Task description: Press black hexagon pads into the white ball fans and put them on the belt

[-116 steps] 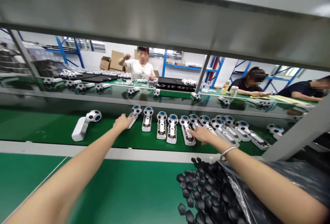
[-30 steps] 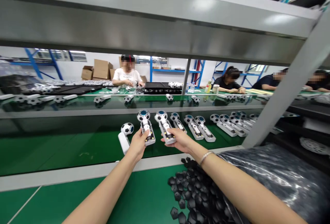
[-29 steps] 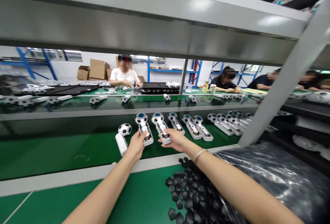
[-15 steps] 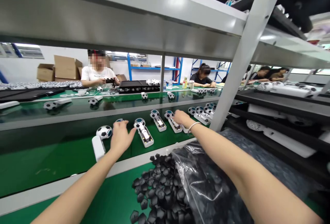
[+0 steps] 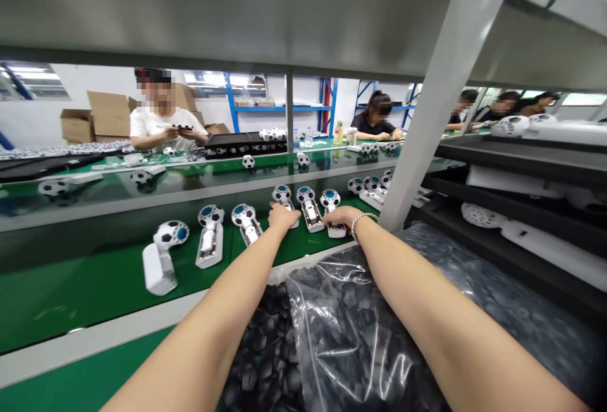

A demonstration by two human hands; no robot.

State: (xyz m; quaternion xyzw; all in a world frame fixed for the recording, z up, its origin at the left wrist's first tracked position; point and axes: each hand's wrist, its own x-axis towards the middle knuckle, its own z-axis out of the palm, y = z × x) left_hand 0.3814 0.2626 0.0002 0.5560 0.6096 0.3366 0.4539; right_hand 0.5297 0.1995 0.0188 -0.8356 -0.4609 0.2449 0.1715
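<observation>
My left hand (image 5: 283,216) is on the handle of a white handheld device (image 5: 282,193) with a soccer-ball head, thumb to one side and fingers to the other. My right hand (image 5: 341,217), with a bracelet at the wrist, closes over the handle of a similar device (image 5: 331,198); its fingertips are partly hidden. Between the hands lies another device (image 5: 311,213), its handle open on a circuit board. Left of them are two more open-handled devices, one (image 5: 208,241) nearer the left. A device with a closed white handle (image 5: 159,270) lies farthest left.
A clear plastic bag (image 5: 346,311) and loose black pentagonal pieces (image 5: 265,349) lie below my forearms. A slanted grey post (image 5: 441,83) and stacked black trays (image 5: 521,153) stand at right. A shelf beam (image 5: 237,14) hangs overhead. Co-workers (image 5: 164,124) sit across the green belt (image 5: 71,273).
My left hand has moved right, from beside the devices at left to one nearer my right hand. The right hand has come lower onto a handle. The view has shifted.
</observation>
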